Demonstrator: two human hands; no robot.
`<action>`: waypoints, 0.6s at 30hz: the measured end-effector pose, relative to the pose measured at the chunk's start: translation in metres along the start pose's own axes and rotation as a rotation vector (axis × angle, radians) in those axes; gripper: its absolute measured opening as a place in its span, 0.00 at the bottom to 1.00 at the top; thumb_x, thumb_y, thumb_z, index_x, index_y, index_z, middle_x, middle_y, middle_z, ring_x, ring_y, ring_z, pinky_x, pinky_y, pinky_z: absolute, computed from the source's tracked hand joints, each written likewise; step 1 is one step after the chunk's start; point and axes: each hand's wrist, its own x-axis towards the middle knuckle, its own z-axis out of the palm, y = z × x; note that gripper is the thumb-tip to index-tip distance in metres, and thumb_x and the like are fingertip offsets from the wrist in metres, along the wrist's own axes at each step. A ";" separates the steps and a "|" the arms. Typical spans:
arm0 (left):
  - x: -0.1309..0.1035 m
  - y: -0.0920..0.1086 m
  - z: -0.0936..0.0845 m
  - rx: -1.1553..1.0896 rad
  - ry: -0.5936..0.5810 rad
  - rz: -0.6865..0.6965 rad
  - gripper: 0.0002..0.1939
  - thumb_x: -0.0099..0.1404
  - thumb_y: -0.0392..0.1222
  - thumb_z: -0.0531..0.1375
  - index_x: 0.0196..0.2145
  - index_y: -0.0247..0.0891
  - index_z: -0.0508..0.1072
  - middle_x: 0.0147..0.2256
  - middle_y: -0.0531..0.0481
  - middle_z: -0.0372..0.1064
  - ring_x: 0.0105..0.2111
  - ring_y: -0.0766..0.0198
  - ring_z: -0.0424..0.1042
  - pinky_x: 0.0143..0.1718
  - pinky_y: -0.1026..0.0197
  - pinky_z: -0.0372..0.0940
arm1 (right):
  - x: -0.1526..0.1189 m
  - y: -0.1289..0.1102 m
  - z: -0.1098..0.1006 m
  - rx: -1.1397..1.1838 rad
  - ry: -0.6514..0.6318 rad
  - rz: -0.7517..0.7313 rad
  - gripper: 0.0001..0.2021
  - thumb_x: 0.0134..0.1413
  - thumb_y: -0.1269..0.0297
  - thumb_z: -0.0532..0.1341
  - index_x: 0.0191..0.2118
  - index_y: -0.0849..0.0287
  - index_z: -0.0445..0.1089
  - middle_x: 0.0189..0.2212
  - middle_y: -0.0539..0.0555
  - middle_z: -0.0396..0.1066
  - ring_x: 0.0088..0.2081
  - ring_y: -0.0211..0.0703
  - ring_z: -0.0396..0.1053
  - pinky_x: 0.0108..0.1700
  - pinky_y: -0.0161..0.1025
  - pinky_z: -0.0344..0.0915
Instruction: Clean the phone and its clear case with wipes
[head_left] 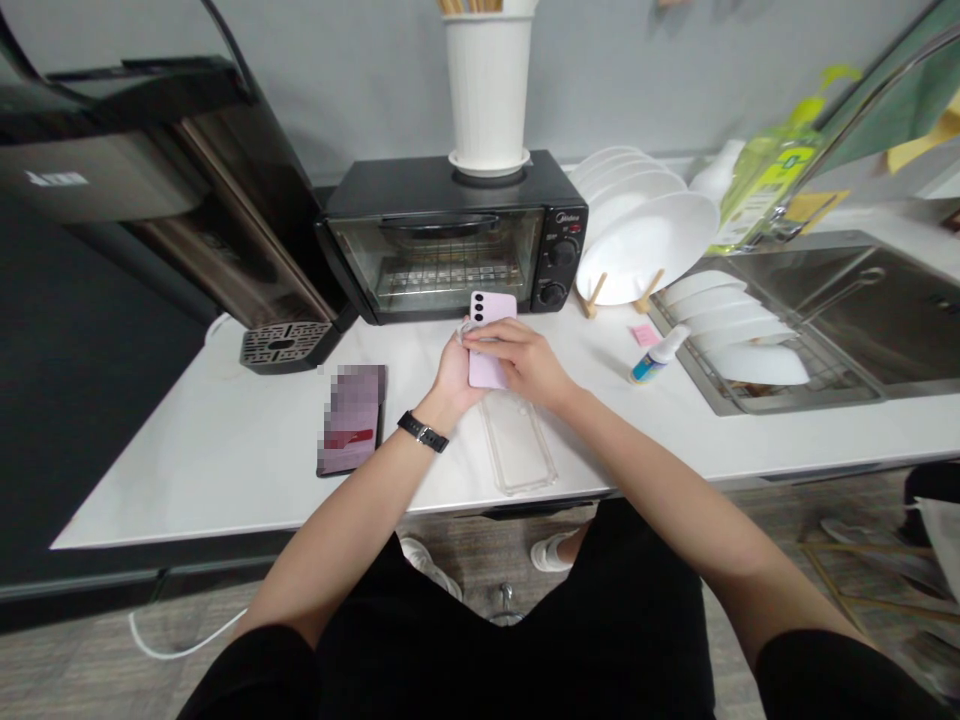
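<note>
A pale lilac smartphone (489,374), its back with a column of camera lenses facing up, is held over the counter in my left hand (451,375). My left fingers are mostly hidden beneath it. My right hand (529,358) reaches across the phone's back, its fingers closed together at the left edge. Something small and whitish shows at those fingertips; I cannot make out what it is. Just below the phone, a clear phone case (521,450) lies on the counter. A dark-edged device with a blurred screen (352,420) lies left of my wrist.
Behind my hands stands a black toaster oven (450,255) with a white pot (490,95) on top. A water dispenser (292,345) is at left. Rightward are a small spray bottle (658,356), a pink note (643,335), racked white plates (649,245) and a sink (900,300).
</note>
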 end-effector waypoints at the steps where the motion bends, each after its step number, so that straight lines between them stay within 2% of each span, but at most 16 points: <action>1: -0.001 0.003 0.000 -0.003 0.005 0.034 0.24 0.79 0.49 0.49 0.55 0.32 0.78 0.43 0.42 0.83 0.52 0.53 0.81 0.59 0.53 0.72 | 0.000 -0.003 0.001 0.029 -0.019 -0.035 0.30 0.61 0.84 0.54 0.57 0.47 0.78 0.53 0.52 0.80 0.55 0.47 0.74 0.60 0.54 0.73; 5: -0.006 0.015 0.001 -0.007 0.049 0.193 0.29 0.80 0.52 0.45 0.62 0.33 0.74 0.52 0.41 0.81 0.58 0.55 0.78 0.64 0.56 0.69 | 0.002 -0.012 -0.001 0.144 -0.083 -0.139 0.29 0.57 0.86 0.54 0.51 0.49 0.81 0.47 0.52 0.82 0.50 0.45 0.76 0.56 0.51 0.75; 9: -0.005 0.021 -0.001 -0.027 0.058 0.267 0.28 0.80 0.52 0.45 0.64 0.34 0.72 0.53 0.41 0.80 0.58 0.54 0.77 0.62 0.55 0.70 | 0.002 -0.008 -0.007 0.057 -0.023 -0.056 0.27 0.55 0.84 0.55 0.48 0.49 0.82 0.45 0.51 0.83 0.49 0.48 0.76 0.54 0.53 0.76; 13: -0.003 0.018 -0.004 -0.023 -0.001 0.214 0.28 0.80 0.53 0.45 0.59 0.34 0.75 0.47 0.41 0.82 0.51 0.54 0.81 0.55 0.54 0.75 | 0.000 0.004 -0.012 -0.101 0.073 0.070 0.25 0.58 0.81 0.56 0.50 0.50 0.82 0.49 0.53 0.82 0.51 0.51 0.76 0.56 0.56 0.75; 18: -0.003 0.008 -0.003 -0.020 0.000 0.092 0.20 0.79 0.48 0.50 0.54 0.37 0.77 0.37 0.47 0.83 0.41 0.56 0.83 0.49 0.55 0.76 | -0.001 0.013 -0.017 -0.213 0.132 0.164 0.24 0.61 0.77 0.57 0.57 0.51 0.79 0.54 0.56 0.79 0.55 0.56 0.72 0.60 0.61 0.72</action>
